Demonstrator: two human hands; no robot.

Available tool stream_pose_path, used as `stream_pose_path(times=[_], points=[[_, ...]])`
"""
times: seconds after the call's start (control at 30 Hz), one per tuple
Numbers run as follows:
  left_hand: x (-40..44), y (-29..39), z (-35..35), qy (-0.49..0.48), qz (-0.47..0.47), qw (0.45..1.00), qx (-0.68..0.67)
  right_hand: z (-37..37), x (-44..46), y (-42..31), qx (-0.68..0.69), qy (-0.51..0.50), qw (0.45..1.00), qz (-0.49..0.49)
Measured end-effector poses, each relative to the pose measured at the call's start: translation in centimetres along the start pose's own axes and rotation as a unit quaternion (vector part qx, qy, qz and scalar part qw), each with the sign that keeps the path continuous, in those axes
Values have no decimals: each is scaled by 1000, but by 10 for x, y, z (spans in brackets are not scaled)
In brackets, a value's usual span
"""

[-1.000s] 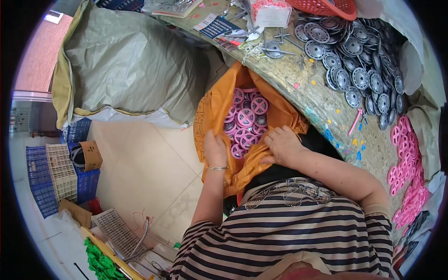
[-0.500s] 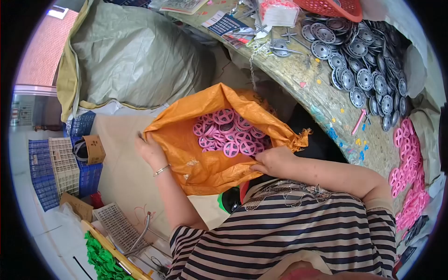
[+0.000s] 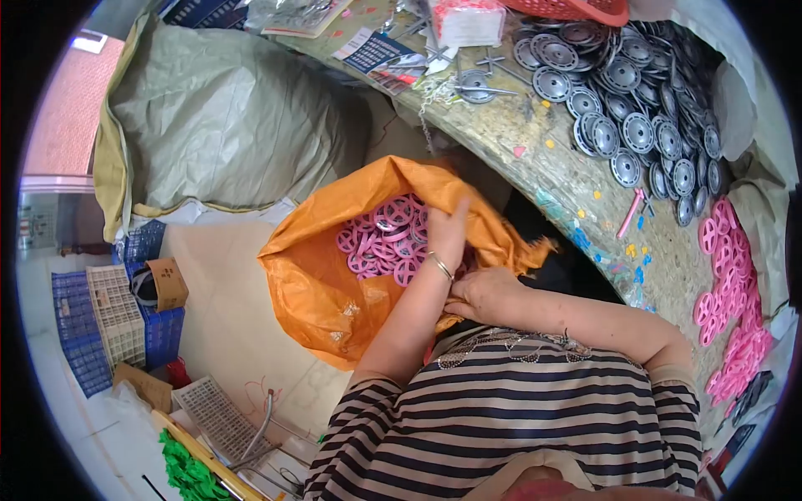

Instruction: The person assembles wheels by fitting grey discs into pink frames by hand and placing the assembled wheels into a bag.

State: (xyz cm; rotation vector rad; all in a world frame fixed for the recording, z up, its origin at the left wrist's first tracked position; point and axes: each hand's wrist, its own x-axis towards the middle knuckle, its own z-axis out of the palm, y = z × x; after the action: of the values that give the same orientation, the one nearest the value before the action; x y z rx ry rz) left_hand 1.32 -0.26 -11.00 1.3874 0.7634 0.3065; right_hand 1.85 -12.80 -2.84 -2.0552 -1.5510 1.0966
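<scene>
An orange woven sack (image 3: 305, 292) hangs wide open in front of my body, with many pink wheel-shaped pieces (image 3: 386, 238) inside. My right hand (image 3: 486, 294) pinches the sack's near rim on the right side. Across the opening reaches my left hand (image 3: 449, 224), a bracelet on its wrist, beside the sack's right inner wall. Its fingertips are blurred, and whether they touch the cloth cannot be made out.
The worktable (image 3: 501, 138) on the right bears dark grey discs (image 3: 622, 134), pink pieces (image 3: 731, 284) and a red basket (image 3: 576, 8). A large grey-green sack (image 3: 225, 117) stands upper left. Crates (image 3: 113, 309) and green pieces (image 3: 190, 468) lie at left.
My left hand has let go of the sack's left rim and moved right, over the opening. The sack was first narrow, then spread wide to the left. My right hand stays at the near rim.
</scene>
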Motion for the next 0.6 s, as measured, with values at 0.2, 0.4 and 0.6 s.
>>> stream_pose_path(times=[0.2,0.4,0.6], points=[[-40,29,-52,83,49,993,-62,0,2,2,-35,13,995,-88],[-48,63,-22,38,89,993,70,-2,-3,6,4,35,998,-51],[-20,67,-2,-174,42,976,122,-4,-11,20,42,94,993,-49]])
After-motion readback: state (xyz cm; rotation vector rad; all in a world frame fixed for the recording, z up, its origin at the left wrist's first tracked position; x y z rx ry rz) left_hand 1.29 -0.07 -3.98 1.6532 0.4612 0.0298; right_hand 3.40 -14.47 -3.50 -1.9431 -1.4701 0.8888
